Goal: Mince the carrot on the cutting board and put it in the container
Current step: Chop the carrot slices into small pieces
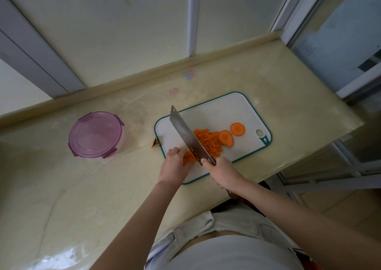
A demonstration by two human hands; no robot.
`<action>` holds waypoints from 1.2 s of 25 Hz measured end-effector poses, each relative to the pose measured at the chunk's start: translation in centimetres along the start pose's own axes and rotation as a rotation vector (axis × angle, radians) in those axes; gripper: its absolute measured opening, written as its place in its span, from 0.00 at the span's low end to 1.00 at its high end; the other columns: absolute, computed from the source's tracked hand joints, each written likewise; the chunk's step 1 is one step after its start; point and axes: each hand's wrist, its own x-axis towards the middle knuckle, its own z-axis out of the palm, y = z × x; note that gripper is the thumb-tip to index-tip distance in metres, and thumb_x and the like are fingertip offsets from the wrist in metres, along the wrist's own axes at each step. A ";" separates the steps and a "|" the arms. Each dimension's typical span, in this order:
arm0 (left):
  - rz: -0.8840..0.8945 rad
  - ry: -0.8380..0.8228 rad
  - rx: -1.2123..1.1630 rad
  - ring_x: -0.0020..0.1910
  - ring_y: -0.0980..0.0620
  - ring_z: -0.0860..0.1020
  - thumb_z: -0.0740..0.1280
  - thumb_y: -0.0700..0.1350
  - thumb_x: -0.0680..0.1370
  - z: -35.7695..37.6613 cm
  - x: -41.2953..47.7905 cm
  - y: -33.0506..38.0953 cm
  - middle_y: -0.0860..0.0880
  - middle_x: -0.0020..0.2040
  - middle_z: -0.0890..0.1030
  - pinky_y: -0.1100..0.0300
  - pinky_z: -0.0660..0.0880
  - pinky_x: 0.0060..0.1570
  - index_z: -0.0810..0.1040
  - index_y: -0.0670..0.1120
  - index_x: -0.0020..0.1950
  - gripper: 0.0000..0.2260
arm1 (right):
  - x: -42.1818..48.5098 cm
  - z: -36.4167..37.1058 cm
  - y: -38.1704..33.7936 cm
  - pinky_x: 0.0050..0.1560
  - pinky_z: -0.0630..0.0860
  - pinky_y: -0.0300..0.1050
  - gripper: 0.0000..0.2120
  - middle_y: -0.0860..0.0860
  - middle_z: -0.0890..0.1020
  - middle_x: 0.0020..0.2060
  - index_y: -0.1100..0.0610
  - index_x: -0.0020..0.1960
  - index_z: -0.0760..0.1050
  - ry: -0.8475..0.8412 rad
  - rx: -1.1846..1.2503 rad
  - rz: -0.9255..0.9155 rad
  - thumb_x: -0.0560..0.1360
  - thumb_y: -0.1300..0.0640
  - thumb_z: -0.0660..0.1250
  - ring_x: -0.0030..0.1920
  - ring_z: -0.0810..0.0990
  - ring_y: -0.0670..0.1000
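Right under the curled fingers of the left hand [174, 162], a bunch of carrot [188, 158] is getting pinned down on the cutting board [216, 113]. The knuckles are tucking back, which I'm guessing is keeping the fingertips out of the blade's way. Just past those fingers the cleaver [185, 133] is sitting edge-down with its flat side next to the knuckles, so they're probably working as a guide. The right hand [222, 172] is wrapping fully round the handle, with one finger pushing up by the heel of the blade, most likely for control.

On the far side of the blade from the left fingers, the minced pile [208, 144] is building up, out of the way of the cut. Beyond it the round slices [237, 128] are waiting.

Counting it up: one cleaver, one board, one minced pile, two round slices, and one stem scrap [155, 144] lying on the counter [103, 187] just off the board's edge. There's also one container [95, 134], well away from the left fingers on the outer side. Its purple lid is sitting on, so that's needing to come off before anything goes in.
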 end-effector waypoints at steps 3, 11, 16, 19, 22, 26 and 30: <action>-0.002 -0.007 -0.017 0.56 0.46 0.71 0.65 0.43 0.77 -0.1 0.3 -0.4 0.44 0.52 0.76 0.61 0.66 0.52 0.78 0.44 0.59 0.12 | -0.1 0.3 0.1 0.25 0.64 0.40 0.22 0.51 0.68 0.25 0.56 0.30 0.63 0.003 -0.045 -0.006 0.79 0.48 0.60 0.24 0.66 0.49; -0.013 0.015 -0.006 0.54 0.46 0.72 0.65 0.41 0.77 0.6 0.6 0.0 0.43 0.50 0.77 0.58 0.69 0.50 0.80 0.43 0.57 0.10 | 0.8 1.2 0.0 0.26 0.62 0.36 0.22 0.50 0.68 0.26 0.56 0.31 0.63 0.023 -0.174 -0.002 0.80 0.48 0.59 0.26 0.67 0.47; -0.014 0.021 -0.003 0.51 0.45 0.73 0.66 0.40 0.75 0.8 0.5 -0.1 0.43 0.47 0.77 0.55 0.72 0.47 0.81 0.42 0.54 0.09 | 0.9 2.2 0.0 0.24 0.59 0.35 0.24 0.50 0.66 0.24 0.56 0.28 0.60 0.062 -0.207 -0.052 0.80 0.50 0.59 0.24 0.65 0.46; -0.019 0.028 -0.002 0.50 0.44 0.73 0.67 0.40 0.74 0.7 0.4 0.0 0.42 0.46 0.77 0.54 0.72 0.46 0.81 0.40 0.52 0.08 | 1.1 2.2 0.1 0.25 0.59 0.38 0.24 0.50 0.66 0.24 0.56 0.28 0.60 0.054 -0.222 -0.073 0.80 0.50 0.59 0.25 0.65 0.48; -0.017 0.038 -0.014 0.51 0.44 0.73 0.67 0.40 0.75 0.4 0.1 0.4 0.42 0.47 0.77 0.54 0.72 0.46 0.81 0.41 0.53 0.08 | 1.5 1.0 0.0 0.27 0.61 0.40 0.22 0.50 0.67 0.25 0.55 0.29 0.62 0.015 -0.146 -0.063 0.80 0.50 0.59 0.26 0.67 0.50; -0.027 0.032 -0.013 0.52 0.46 0.73 0.66 0.41 0.76 0.3 0.0 0.4 0.43 0.49 0.77 0.57 0.71 0.48 0.80 0.42 0.55 0.09 | 1.4 0.0 -0.2 0.26 0.59 0.36 0.23 0.49 0.66 0.24 0.55 0.28 0.60 -0.011 -0.192 -0.126 0.80 0.52 0.60 0.25 0.65 0.47; -0.050 0.053 -0.039 0.52 0.46 0.73 0.67 0.41 0.75 0.8 -0.2 0.3 0.43 0.48 0.76 0.56 0.72 0.48 0.80 0.40 0.51 0.07 | 1.1 -0.1 -0.2 0.25 0.60 0.35 0.24 0.48 0.65 0.24 0.54 0.27 0.59 0.051 -0.170 -0.143 0.80 0.53 0.61 0.25 0.64 0.46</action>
